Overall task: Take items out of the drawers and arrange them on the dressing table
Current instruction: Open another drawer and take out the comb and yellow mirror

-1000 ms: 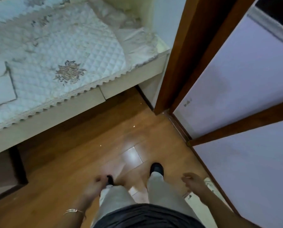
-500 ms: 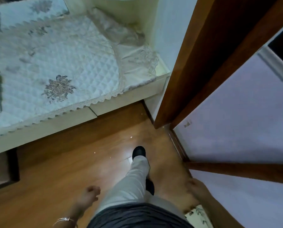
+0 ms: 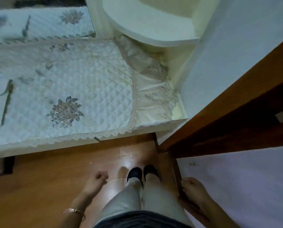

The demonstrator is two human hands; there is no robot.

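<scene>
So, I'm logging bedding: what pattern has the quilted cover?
The quilted cover shows white diamond quilting with embroidered flowers; head view.

I am wearing long, light grey trousers point(image 3: 126, 199), plain and smooth. Below them are two dark shoes point(image 3: 134, 172) with round toes. A dark grey top point(image 3: 137, 218) with thin folds shows at the very bottom edge of my screen. Both forearms point(image 3: 81, 198) are bare. Just behind the left hand point(image 3: 97, 180) a thin bracelet point(image 3: 74, 211) goes round the wrist. It looks gold, with two fine bands close together. The right hand point(image 3: 192, 190) is a bit blurry, so I cannot tell small things on it.
</scene>
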